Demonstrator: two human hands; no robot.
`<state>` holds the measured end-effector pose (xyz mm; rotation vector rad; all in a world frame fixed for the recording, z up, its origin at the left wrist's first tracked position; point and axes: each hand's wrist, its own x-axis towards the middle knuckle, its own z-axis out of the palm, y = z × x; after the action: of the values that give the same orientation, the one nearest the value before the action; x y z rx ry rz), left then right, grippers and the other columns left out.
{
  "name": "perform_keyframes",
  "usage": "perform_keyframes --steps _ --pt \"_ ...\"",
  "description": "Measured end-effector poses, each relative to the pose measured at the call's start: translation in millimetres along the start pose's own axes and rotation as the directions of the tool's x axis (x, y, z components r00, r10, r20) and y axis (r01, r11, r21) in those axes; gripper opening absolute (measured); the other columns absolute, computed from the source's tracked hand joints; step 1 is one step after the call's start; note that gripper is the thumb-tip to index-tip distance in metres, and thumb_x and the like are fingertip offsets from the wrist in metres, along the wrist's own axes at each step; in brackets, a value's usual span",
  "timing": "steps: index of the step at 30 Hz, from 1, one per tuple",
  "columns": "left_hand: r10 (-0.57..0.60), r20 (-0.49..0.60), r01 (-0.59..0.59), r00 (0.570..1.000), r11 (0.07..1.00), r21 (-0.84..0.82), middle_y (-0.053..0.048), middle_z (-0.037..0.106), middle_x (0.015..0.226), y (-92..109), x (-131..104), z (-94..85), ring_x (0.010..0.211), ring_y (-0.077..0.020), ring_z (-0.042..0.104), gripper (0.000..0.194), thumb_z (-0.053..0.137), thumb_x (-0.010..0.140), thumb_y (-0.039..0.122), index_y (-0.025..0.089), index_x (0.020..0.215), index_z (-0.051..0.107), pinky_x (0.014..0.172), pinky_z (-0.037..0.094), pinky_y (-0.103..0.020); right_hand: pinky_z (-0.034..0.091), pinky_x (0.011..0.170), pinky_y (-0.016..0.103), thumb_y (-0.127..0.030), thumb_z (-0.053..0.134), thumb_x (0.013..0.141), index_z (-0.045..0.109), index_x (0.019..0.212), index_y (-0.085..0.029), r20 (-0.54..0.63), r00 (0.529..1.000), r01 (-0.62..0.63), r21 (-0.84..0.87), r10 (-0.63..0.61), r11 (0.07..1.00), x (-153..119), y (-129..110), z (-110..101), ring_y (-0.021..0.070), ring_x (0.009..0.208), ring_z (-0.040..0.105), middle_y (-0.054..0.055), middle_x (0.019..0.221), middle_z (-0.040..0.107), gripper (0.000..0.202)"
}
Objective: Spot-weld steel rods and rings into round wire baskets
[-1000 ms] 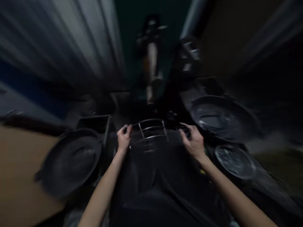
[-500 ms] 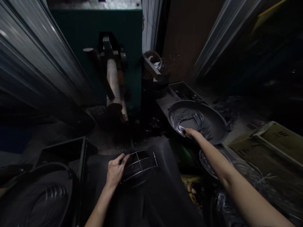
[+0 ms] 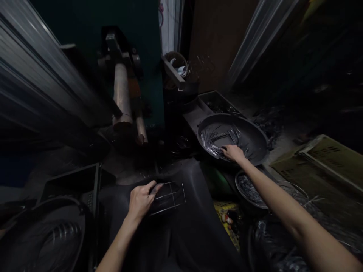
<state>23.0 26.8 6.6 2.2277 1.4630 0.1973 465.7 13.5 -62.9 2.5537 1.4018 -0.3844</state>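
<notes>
At the metal pan's point(image 3: 256, 136) near rim, the right hand point(image 3: 233, 152) reaches into thin wires point(image 3: 208, 144), fingers bent, hold unclear. The left hand point(image 3: 140, 200) pinches a wire frame's point(image 3: 173, 193) left end.

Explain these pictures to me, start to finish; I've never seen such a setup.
There is no robot: these are a person's bare hands, and every picture comes from one camera on the head, looking forward and down. The left hand holds a wire frame above dark cloth. The right hand reaches into a wide pan, its fingers at thin metal wires; whether it grips any is unclear. Ahead stands a green machine with a thick cylinder. A yellowish crate sits at the right.
</notes>
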Motion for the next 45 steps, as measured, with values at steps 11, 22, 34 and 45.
perform_keyframes --steps 11,22,34,45 --pt "0.224 -0.170 -0.248 0.960 0.958 -0.141 -0.003 0.066 0.099 8 -13 -17.3 0.097 -0.0190 0.060 0.029 0.044 0.091 0.039 0.025 0.111 0.060 0.091 0.040 -0.036 0.048 0.074 0.034 -0.027 0.045 0.090 0.071 0.098 -0.015 -0.090 0.993 0.060 -0.119 -0.071 0.991 -20 -9 -45 0.0284 0.092 0.065 0.017 0.098 0.068 0.030" --pt "0.356 -0.197 -0.402 0.913 0.719 -0.566 -0.009 0.059 0.123 94 -26 -35.7 0.114 -0.0198 0.055 0.038 0.041 0.093 0.033 0.020 0.127 0.051 0.099 0.042 -0.035 0.033 0.042 0.020 -0.025 0.042 0.089 0.047 0.071 -0.020 -0.204 0.979 0.204 0.953 -0.021 0.226 -106 -83 -149 0.0079 0.039 0.031 -0.003 0.057 0.044 0.019" --pt "0.089 -0.035 -0.081 0.995 0.595 -0.799 0.005 0.044 0.056 74 -47 -8.7 0.053 -0.0080 0.044 0.040 0.031 0.094 0.046 0.017 0.093 0.057 0.060 0.038 -0.020 0.035 0.043 0.016 -0.017 0.049 0.085 0.052 0.073 -0.021 -0.073 0.918 -0.075 0.933 -0.389 -0.353 -165 -209 -169 0.0052 0.044 0.034 -0.004 0.060 0.042 0.012" --pt "0.162 -0.090 -0.185 0.983 0.907 -0.379 -0.012 0.050 0.128 -5 -60 -34.2 0.117 -0.0285 0.046 0.076 0.063 0.076 0.050 0.024 0.140 0.030 0.098 0.036 -0.044 0.030 0.038 0.019 -0.047 0.065 0.075 0.056 0.090 -0.018 -0.080 0.910 0.097 0.995 -0.407 0.021 -181 -234 -59 0.0076 0.043 0.042 -0.003 0.061 0.051 0.034"
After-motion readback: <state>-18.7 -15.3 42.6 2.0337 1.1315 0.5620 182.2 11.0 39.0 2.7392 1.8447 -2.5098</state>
